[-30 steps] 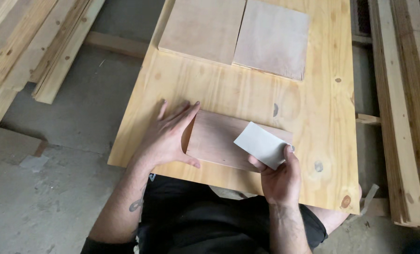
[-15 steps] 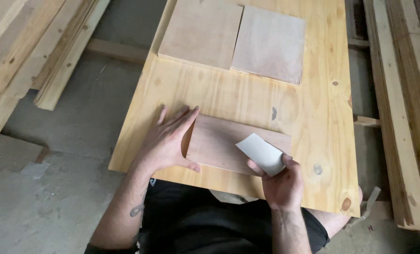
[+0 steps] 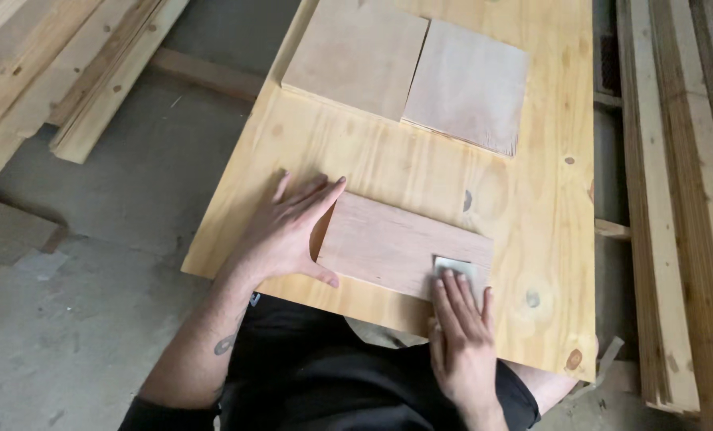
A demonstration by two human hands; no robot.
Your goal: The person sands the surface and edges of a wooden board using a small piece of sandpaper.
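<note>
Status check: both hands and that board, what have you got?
Left hand flat, bracing the reddish board at its left end. Right hand pressing grey sandpaper onto its near right corner. Two square panels lie farther back, apart.

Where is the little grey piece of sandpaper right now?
In the head view, the sandpaper lies flat under the right hand's fingertips, on the right end of the reddish wood board near the table's front edge.

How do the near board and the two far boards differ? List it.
1. The near board is a long rectangle; the two far boards are squarish.
2. The near board is darker and reddish; the far boards are paler.
3. The left hand braces the near board's end and the right hand presses grey paper on it; the far boards lie untouched.
All lie flat on the table.
</note>
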